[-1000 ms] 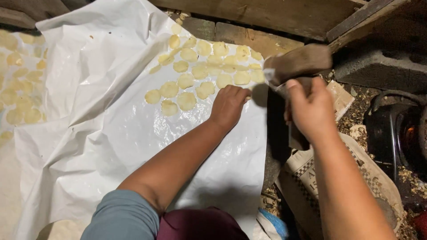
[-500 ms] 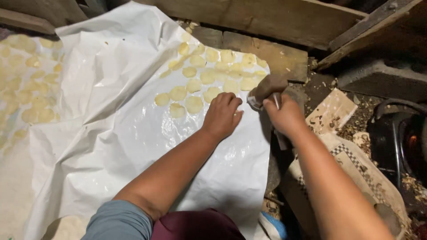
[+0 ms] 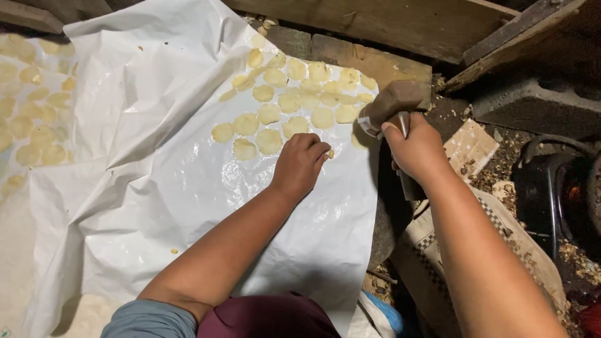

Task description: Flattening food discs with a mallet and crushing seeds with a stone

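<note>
Dim and cluttered, a workspace of rough wooden planks [image 3: 400, 25] and a concrete block [image 3: 532, 103] is surrounding a white plastic sheet [image 3: 188, 188] that is lying crumpled over the floor.

On that sheet, the left hand [image 3: 300, 164] is resting with its fingers curled downward, the fingertips [image 3: 322, 152] pinching or pressing a small yellowish piece at the near edge of a cluster of thin pale yellow slices [image 3: 294, 103]. Just off the sheet's right edge, the right hand [image 3: 416, 150] is gripping the handle of a slicer-like tool with a brownish wooden body [image 3: 394, 100], its fingers wrapped closed around it; whether a blade is touching anything cannot be told.

As for progress, the cluster is covering only the far right part of the sheet, several rows deep, while most of the sheet nearer the person is lying bare. Left of the sheet's big fold, a second spread of slices [image 3: 31, 119] is already sitting laid out. Judging from this, much laying-out looks done, with plenty of room remaining.

Right of the sheet, a checked cloth [image 3: 501, 231] and a dark stove-like vessel [image 3: 557, 188] are standing among wood shavings.
</note>
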